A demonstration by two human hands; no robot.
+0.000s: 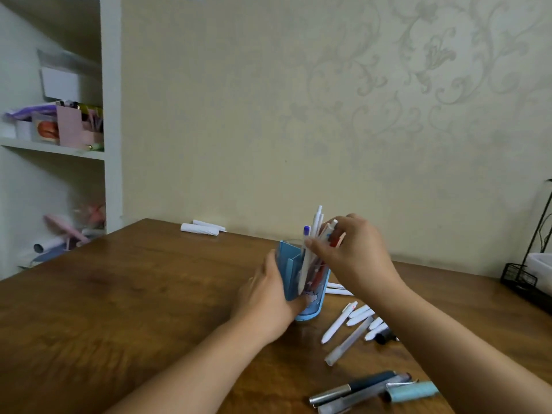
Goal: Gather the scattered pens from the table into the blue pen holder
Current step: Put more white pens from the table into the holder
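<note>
The blue pen holder (288,265) stands on the wooden table (134,294), near its middle. My left hand (268,297) wraps around the holder's left side and grips it. My right hand (349,252) is above the holder's rim, fingers closed on a bunch of pens (318,234), white and red ones, whose lower ends stick into the holder. Several white pens (339,322) lie loose on the table to the right of the holder. A dark blue pen (358,385), a grey pen and a light teal pen (413,391) lie near the front edge.
Two rolled white papers (201,228) lie at the table's far edge by the wall. A black wire rack (525,273) stands at the far right. A white shelf unit (59,130) with clutter stands to the left of the table.
</note>
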